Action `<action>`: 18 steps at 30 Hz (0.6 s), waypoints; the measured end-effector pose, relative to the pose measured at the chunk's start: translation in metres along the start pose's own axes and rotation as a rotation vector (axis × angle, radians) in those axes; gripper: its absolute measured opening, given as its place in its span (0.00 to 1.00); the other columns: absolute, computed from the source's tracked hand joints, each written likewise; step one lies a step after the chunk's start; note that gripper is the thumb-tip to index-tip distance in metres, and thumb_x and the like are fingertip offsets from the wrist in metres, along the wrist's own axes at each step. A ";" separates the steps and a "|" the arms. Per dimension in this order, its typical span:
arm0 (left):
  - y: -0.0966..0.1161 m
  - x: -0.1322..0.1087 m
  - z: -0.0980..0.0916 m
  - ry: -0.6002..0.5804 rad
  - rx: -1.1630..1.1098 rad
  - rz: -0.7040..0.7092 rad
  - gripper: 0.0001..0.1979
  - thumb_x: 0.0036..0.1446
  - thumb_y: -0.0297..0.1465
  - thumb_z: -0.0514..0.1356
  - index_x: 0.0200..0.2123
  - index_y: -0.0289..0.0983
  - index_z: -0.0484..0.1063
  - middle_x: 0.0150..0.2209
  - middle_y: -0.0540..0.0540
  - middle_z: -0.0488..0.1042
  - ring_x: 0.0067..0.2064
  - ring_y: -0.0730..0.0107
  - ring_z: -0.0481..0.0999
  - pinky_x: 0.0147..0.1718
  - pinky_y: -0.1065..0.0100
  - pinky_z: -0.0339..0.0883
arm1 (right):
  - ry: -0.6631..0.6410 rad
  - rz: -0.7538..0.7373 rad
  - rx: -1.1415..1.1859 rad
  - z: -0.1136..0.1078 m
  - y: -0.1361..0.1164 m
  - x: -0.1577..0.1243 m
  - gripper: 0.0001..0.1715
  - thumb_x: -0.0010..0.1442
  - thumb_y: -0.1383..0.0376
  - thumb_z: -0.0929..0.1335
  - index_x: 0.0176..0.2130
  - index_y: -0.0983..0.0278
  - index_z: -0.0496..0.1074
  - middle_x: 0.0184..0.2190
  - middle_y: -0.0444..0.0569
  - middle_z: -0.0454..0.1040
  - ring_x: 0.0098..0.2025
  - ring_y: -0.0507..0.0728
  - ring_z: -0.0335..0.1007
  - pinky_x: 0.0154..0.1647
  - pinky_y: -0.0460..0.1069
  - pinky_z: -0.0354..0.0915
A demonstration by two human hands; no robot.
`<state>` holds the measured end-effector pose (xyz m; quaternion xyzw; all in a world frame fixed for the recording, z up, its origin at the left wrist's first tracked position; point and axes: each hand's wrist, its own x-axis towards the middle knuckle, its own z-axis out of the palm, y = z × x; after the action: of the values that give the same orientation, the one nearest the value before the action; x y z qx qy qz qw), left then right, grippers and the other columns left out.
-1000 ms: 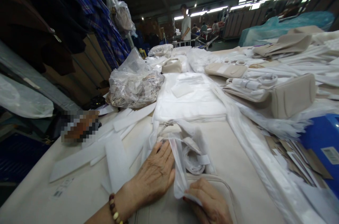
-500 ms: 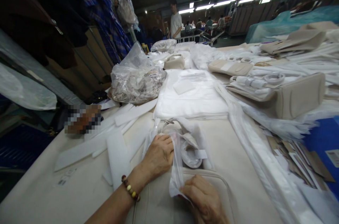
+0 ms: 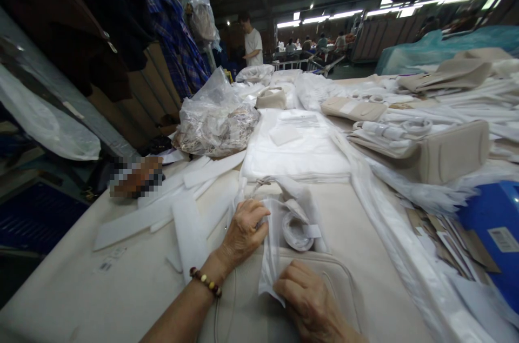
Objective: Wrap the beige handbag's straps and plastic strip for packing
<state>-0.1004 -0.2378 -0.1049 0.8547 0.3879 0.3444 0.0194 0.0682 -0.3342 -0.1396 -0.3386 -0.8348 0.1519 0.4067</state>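
Observation:
My left hand (image 3: 243,229), with a bead bracelet on the wrist, is closed in a pinch on the upper part of a thin white plastic wrap strip (image 3: 271,245). Lower down, my right hand (image 3: 308,299) pinches the bottom end of the same strip. Both hands rest over a beige bag (image 3: 251,305) that lies flat at the table's near edge. Just beyond the strip sits a rolled white strap bundle (image 3: 298,226) in crumpled white wrapping.
White foam strips (image 3: 190,224) lie to the left. A clear sack of scraps (image 3: 214,126) and a stack of white bags (image 3: 295,148) lie behind. Beige bags (image 3: 446,153) and a blue box (image 3: 494,229) are on the right. People stand far back.
My left hand went from lying flat on the wrapping to curling its fingers and pinching the strip. The right hand stayed on the strip's lower end. The view shifted slightly.

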 end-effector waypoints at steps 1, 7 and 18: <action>0.002 -0.001 -0.003 0.001 -0.011 0.047 0.10 0.53 0.20 0.52 0.34 0.36 0.70 0.38 0.43 0.75 0.44 0.63 0.73 0.44 0.58 0.68 | -0.007 -0.006 -0.008 0.000 0.000 0.001 0.15 0.54 0.79 0.57 0.28 0.63 0.66 0.23 0.47 0.68 0.27 0.53 0.62 0.25 0.47 0.55; 0.027 -0.024 -0.022 -0.170 -0.068 0.336 0.14 0.56 0.18 0.49 0.38 0.33 0.71 0.39 0.41 0.77 0.47 0.63 0.72 0.46 0.62 0.69 | -0.051 -0.021 -0.015 0.001 0.001 -0.002 0.15 0.57 0.78 0.57 0.30 0.63 0.66 0.25 0.47 0.68 0.28 0.54 0.61 0.26 0.48 0.56; 0.031 -0.050 -0.042 -0.277 -0.134 0.395 0.17 0.51 0.18 0.49 0.44 0.28 0.69 0.43 0.36 0.76 0.49 0.58 0.72 0.52 0.60 0.68 | -0.013 -0.043 0.014 -0.001 -0.001 0.001 0.16 0.57 0.78 0.56 0.33 0.65 0.68 0.24 0.48 0.68 0.28 0.54 0.60 0.27 0.47 0.57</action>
<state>-0.1286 -0.3031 -0.0918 0.9498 0.1832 0.2460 0.0616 0.0686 -0.3341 -0.1379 -0.3166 -0.8436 0.1510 0.4066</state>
